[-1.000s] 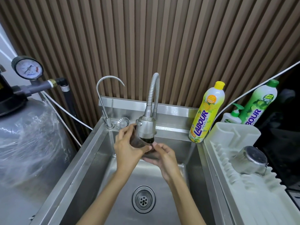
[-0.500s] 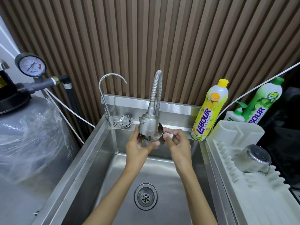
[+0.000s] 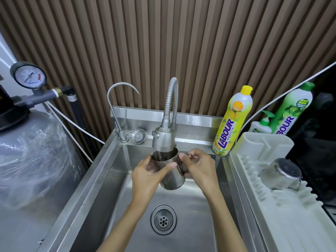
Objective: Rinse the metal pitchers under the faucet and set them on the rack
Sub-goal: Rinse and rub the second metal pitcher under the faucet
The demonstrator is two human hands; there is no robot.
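A metal pitcher point(image 3: 171, 176) is held upright over the sink point(image 3: 112, 171), its open mouth right under the spray head of the flexible faucet point(image 3: 163, 140). My left hand point(image 3: 147, 177) grips the pitcher's left side, thumb across its front. My right hand point(image 3: 199, 166) holds the pitcher's right side at the handle. A second metal pitcher point(image 3: 281, 174) lies upside down on the white drying rack point(image 3: 269, 206) to the right of the sink. I cannot tell whether water is running.
A thin gooseneck tap point(image 3: 116, 106) and a loose strainer point(image 3: 138, 136) stand at the sink's back left. Yellow point(image 3: 232, 122) and green point(image 3: 292, 108) detergent bottles and a soap pump point(image 3: 260, 125) stand behind the rack. A wrapped tank point(image 3: 31, 157) with a pressure gauge point(image 3: 30, 75) is on the left. The drain point(image 3: 163, 219) lies below.
The pitcher went from tilted under the spray head to upright with its mouth up. My right hand moved from beneath it to its handle side; my left hand shifted its grip.
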